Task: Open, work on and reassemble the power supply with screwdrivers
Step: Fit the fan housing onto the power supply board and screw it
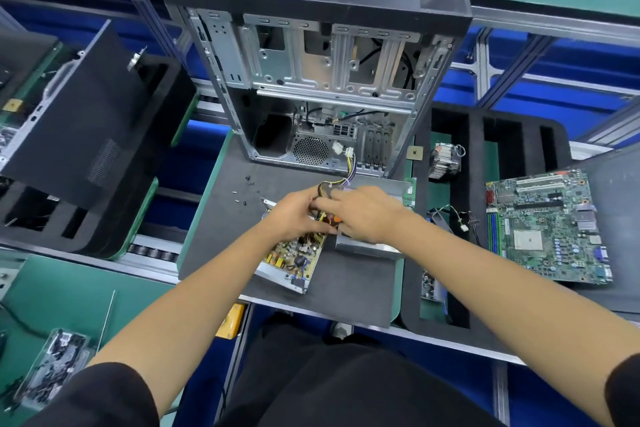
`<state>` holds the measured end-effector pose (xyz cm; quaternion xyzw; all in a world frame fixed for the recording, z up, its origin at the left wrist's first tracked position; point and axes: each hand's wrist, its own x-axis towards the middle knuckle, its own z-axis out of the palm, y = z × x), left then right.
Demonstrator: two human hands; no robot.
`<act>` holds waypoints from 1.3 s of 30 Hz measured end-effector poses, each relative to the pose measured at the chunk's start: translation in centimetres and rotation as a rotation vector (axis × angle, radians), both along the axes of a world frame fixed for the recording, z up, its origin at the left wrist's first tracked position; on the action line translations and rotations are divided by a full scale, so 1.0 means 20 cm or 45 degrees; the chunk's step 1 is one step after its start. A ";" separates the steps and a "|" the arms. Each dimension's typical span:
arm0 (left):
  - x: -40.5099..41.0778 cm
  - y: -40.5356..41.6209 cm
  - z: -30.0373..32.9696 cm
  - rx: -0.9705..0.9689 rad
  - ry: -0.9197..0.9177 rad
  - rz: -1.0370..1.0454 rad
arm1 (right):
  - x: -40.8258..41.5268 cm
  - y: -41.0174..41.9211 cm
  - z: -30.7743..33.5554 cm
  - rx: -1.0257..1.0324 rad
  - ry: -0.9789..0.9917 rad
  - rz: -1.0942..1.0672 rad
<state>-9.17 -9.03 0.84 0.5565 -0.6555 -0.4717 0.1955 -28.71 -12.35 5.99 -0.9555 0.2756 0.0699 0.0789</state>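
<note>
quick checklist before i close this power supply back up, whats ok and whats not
1. Power supply open, circuit board exposed: ok.
2. Metal cover beside it, under the right hand: ok.
3. Cable bundle clear of the seam: not ok, both hands are in the wires; left hand grips them.
4. Loose screws on the mat: ok.
5. Screwdriver in hand: not ok.
6. Board seated: cannot tell.

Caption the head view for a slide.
Both hands work the cable bundle over the opened power supply before an empty PC case.
</note>
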 end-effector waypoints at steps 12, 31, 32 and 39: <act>0.03 -0.01 -0.08 -0.329 -0.012 -0.090 | 0.11 0.08 -0.02 0.005 0.142 -0.523; 0.07 -0.02 -0.07 -0.175 0.013 -0.204 | 0.28 0.16 0.09 -0.018 0.404 -0.483; 0.07 -0.02 -0.07 -0.195 0.014 -0.193 | 0.27 0.15 0.10 -0.053 0.406 -0.441; 0.07 -0.02 -0.06 -0.146 0.025 -0.222 | 0.16 -0.03 0.17 0.022 0.453 0.285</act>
